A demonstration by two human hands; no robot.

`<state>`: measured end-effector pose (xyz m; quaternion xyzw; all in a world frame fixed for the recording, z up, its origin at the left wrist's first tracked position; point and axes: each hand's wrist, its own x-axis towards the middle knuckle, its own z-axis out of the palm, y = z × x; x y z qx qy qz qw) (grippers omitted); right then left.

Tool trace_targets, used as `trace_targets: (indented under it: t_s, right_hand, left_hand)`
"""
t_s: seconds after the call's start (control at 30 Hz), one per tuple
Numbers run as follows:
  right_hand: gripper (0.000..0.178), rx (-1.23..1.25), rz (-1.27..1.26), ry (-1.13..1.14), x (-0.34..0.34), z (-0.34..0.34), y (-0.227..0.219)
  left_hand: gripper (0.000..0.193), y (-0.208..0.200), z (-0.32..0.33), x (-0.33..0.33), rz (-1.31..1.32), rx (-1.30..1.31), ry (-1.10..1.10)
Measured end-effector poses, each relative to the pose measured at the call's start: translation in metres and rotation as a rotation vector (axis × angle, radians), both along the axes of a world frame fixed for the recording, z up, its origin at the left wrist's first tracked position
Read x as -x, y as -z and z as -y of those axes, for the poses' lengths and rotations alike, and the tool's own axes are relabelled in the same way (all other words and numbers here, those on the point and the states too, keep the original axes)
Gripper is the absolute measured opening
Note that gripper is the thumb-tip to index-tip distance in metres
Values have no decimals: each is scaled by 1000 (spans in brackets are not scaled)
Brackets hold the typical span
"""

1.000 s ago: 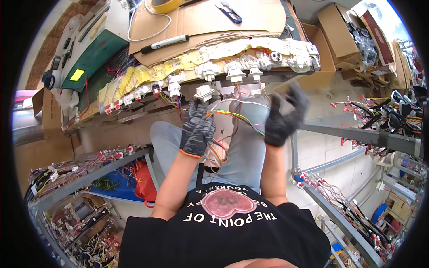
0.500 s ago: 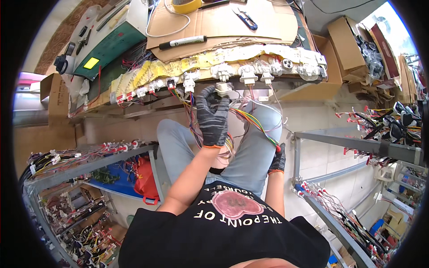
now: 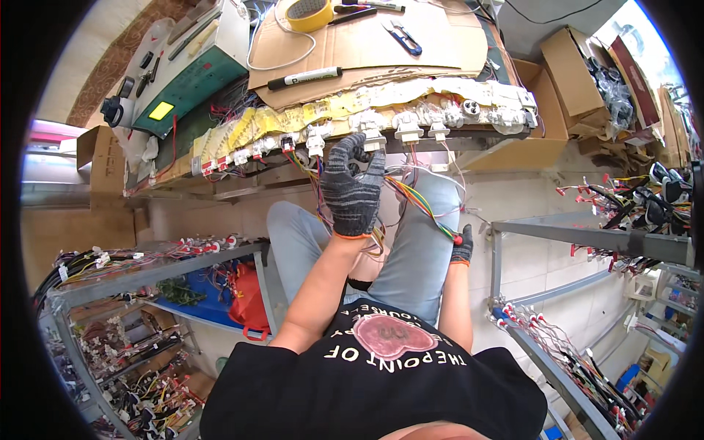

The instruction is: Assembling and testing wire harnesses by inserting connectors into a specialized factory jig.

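My left hand point(image 3: 352, 189), in a grey striped glove with an orange cuff, reaches up to the edge of the workbench. Its thumb and fingers are closed about a white plug connector point(image 3: 374, 144), which now sits against a white socket on the bench edge. Coloured wires point(image 3: 419, 199) hang below the hand and run over my right thigh, ending in a red piece point(image 3: 458, 240). Beside that thigh is my gloved right hand point(image 3: 462, 248), touching or very near the red piece. Its fingers are partly hidden, so its grip is unclear.
A row of white connectors point(image 3: 408, 126) lines the taped bench edge. On cardboard lie a marker point(image 3: 304, 78), blue-handled snips point(image 3: 403, 40) and yellow tape point(image 3: 309, 15). A green box point(image 3: 183, 81) stands left. Metal racks point(image 3: 587, 231) with wire harnesses flank me.
My left hand has brought the white connector up against the socket, where a gap showed before. The right hand has shifted slightly up beside the thigh. The view has shifted a little.
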<state>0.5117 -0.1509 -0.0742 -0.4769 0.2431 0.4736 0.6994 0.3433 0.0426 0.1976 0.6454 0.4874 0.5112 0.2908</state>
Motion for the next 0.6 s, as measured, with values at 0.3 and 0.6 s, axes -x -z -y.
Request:
trace_targets:
  t_s: [0.3, 0.6]
  right_hand:
    - [73, -384, -4, 85, 6, -33, -82]
    - [56, -822, -476, 308, -34, -69, -95]
  left_hand:
    - [39, 11, -25, 15, 51, 52, 124]
    - [60, -13, -22, 17, -301, 62, 54]
